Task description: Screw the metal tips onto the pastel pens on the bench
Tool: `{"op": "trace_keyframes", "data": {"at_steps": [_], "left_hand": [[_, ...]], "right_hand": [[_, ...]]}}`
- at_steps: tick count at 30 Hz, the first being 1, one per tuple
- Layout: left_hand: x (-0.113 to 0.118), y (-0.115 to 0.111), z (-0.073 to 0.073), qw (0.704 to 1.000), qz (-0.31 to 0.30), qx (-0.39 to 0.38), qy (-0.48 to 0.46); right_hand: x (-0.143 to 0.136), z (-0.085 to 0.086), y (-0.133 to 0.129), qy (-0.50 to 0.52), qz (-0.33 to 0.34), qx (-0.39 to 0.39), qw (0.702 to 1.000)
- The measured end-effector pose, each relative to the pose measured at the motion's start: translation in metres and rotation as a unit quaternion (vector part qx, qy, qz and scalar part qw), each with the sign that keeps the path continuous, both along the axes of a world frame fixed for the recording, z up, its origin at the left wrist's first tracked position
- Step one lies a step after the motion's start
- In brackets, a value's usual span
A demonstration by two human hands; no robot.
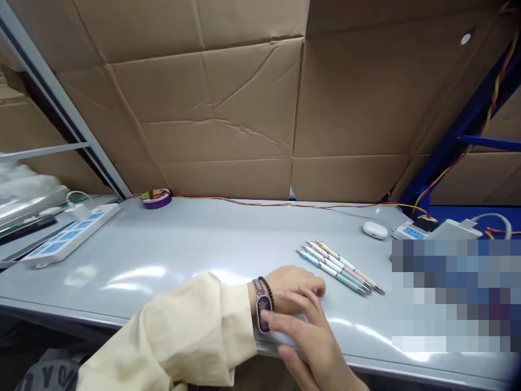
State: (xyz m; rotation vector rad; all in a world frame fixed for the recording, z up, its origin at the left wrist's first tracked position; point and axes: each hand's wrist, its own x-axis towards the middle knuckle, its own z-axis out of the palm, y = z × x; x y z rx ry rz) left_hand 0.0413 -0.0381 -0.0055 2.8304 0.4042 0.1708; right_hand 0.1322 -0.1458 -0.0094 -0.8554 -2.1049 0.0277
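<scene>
Black watch near table edge

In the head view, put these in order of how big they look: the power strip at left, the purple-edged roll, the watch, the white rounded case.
1. Power strip
2. Purple-edged roll and watch: too alike to rank
3. White rounded case

your cream sleeve, your black beaded bracelet, dark-screened silver watch, pens in white, teal, pink and yellow, purple-sided roll, pale grey worktop
</scene>
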Motion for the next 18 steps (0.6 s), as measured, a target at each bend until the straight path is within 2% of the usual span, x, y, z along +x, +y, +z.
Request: {"op": "trace_keyframes", "data": {"at_steps": [4, 9, 13, 18], "left_hand": [[-0.002, -0.001, -0.001, 1.0, 0.003, 0.01, -0.011], [-0.004, -0.006, 0.008, 1.0, -0.003, 0.016, -0.005], [-0.004, -0.01, 0.014, 1.0, 0.011, 0.025, -0.004], [-0.003, -0.003, 0.007, 1.0, -0.015, 0.022, 0.008]], "right_hand": [[0.004, 0.003, -0.004, 0.029, 0.045, -0.009, 0.999], [0.002, 0.001, -0.004, 0.055, -0.024, 0.01, 0.998], [-0.001, -0.005, -0.002, 0.045, -0.037, 0.005, 0.998], [-0.001, -0.005, -0.001, 0.031, -0.037, -0.002, 0.999]]}}
